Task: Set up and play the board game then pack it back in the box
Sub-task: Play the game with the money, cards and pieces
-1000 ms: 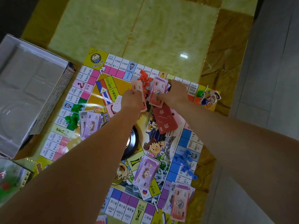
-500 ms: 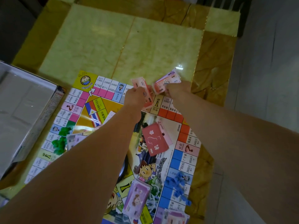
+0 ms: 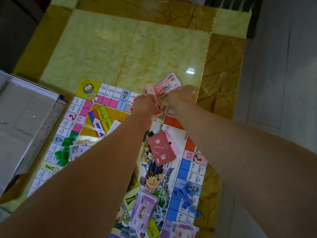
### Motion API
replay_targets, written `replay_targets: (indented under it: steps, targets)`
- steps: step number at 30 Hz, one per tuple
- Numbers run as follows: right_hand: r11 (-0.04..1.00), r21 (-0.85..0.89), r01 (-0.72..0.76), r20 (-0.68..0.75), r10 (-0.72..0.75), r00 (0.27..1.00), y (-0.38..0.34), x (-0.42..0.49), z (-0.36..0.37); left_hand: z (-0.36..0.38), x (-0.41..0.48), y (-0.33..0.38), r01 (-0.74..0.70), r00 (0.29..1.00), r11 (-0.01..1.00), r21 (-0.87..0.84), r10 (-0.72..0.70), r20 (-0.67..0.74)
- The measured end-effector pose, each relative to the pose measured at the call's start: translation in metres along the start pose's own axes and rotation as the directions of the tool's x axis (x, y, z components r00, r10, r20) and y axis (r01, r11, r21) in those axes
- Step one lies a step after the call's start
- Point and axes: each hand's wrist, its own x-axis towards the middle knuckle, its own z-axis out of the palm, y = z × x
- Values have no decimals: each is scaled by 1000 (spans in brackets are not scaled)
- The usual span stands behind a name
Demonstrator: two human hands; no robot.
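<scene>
A: Near end first. Purple stack at 6 o'clock on the board, blue pieces at 4. Any shift?

B: None. Both match the frame a second ago. So do the red deck at centre and the green pieces at 9. Only the view tilts.

A: Hands?

B: Changed. A second ago both are inside the board, by the red pieces. Now they are at its 12 o'clock edge. The left hand pinches pink notes. The right hand, just beside it toward 1 o'clock, grips a fan of pink and purple notes. The fan's tip overhangs the table.

A: Are the hands touching?

B: Cannot tell. They are close, and the notes overlap between them.

A: Red pieces?

B: Mostly hidden by the left hand. A few red bits show beside its wrist.

A: Box?

B: The box lies open on the table, off the board's 9 o'clock side.

A: Reading?

B: Judgement only: this is set-up, not packing. The other sides already hold notes and pieces. The far side's money looks mid-count and is being carried outward, likely to lie by that edge. Play has not begun.
</scene>
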Motion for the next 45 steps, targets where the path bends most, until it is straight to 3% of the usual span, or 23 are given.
replay_targets:
  steps: [4,8,13,19,23,32,36,41,45]
  targets:
    - [989,44,139,-23,-138,990,-3,-23,-9,-7,-13,0,-11,1000,998,-63,12,18]
    - [963,72,260,143,-268,953,4,-51,-6,-24,-33,-7,25,998,987,-160,-16,58]
    - [963,75,260,345,-270,899,19,-79,-5,-55,-53,-26,-19,1000,998,-59,20,23]
    - [956,58,289,391,-288,874,45,-117,7,-98,-76,-56,33,998,991,-128,-25,62]
    - [960,21,278,461,-257,849,63,-149,19,-127,-90,-77,-5,999,986,-167,10,33]
    - [964,-41,263,490,-210,846,98,-206,62,-197,-117,-115,25,999,986,-165,-20,31]
    - [964,-77,256,495,-186,849,105,-226,86,-235,-116,-131,58,993,985,-160,-73,-90]
    - [961,-89,261,470,-190,862,99,-235,116,-277,-109,-144,60,960,958,-282,-133,-247]
    - [941,-132,313,429,-230,873,95,-231,141,-296,-100,-153,39,956,981,-189,-92,-278]
